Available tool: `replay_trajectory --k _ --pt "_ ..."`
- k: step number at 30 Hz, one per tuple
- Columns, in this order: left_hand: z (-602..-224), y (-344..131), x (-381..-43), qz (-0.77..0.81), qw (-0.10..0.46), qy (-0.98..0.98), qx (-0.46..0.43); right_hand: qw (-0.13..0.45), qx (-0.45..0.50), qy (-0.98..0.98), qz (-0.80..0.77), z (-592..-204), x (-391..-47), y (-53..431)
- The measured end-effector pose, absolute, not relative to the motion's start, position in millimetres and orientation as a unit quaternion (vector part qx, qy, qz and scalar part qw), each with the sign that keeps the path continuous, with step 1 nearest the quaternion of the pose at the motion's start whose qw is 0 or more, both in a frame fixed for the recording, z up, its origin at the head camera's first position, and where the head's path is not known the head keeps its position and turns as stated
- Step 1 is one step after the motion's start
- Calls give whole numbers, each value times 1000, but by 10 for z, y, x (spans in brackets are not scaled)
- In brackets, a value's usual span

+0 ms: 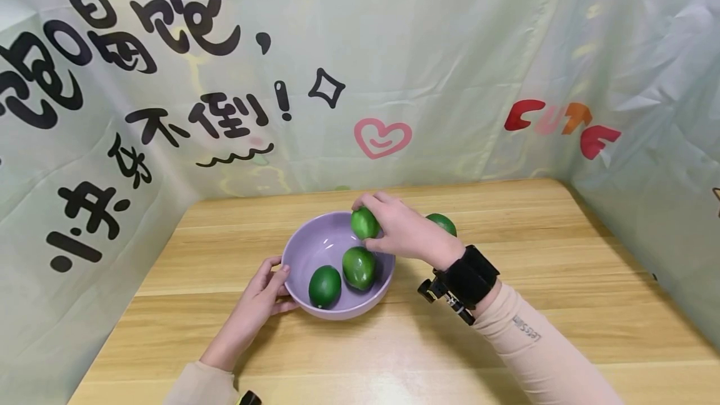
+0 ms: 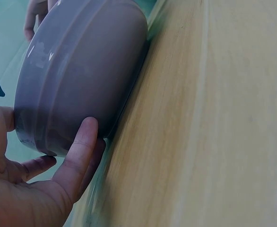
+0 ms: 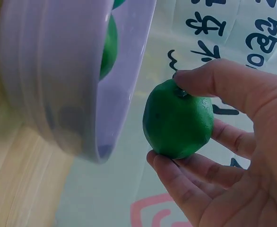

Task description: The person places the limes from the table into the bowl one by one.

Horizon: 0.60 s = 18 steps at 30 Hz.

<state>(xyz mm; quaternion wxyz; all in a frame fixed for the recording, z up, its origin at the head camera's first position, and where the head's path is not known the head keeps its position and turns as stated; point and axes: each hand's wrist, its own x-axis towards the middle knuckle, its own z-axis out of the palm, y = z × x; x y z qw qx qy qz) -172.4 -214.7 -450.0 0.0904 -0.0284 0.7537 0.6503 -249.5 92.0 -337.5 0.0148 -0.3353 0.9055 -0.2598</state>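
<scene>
A purple bowl (image 1: 304, 239) stands on the table with two green limes inside, a darker lime (image 1: 324, 287) and a glossy lime (image 1: 359, 268). My right hand (image 1: 407, 230) pinches another lime (image 3: 178, 118) between thumb and fingertips. In the head view this lime overlaps the bowl's far right rim; in the right wrist view it is outside the rim, apart from the wall. My left hand (image 1: 261, 295) holds the bowl's left side, thumb at the rim and fingers (image 2: 79, 151) against the outer wall. Beyond my right wrist lies one more lime (image 1: 442, 224), partly hidden.
The wooden table (image 1: 506, 205) carries the bowl and the lime at the right. Behind it hangs a pale printed cloth (image 1: 450, 67) with black characters and a pink heart, and it runs down both sides. A black wrist camera band (image 1: 469, 277) sits on my right wrist.
</scene>
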Motion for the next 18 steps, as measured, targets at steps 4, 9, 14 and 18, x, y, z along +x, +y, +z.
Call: replay_trajectory --k 4,9,14,18 --pt "-4499 -2152 -1725 649 92 755 -28 27 -333 906 -258 -3380 -2480 844" --pt "-4498 -2159 -1729 646 91 757 -27 36 -337 903 -265 -3388 -2471 744" --pt "-4497 -2157 -1729 646 91 757 -28 55 -341 897 -276 -3428 -2476 642" --pt "-4493 -2154 -1724 646 93 758 -29 64 -346 894 -277 -3481 -2487 549"
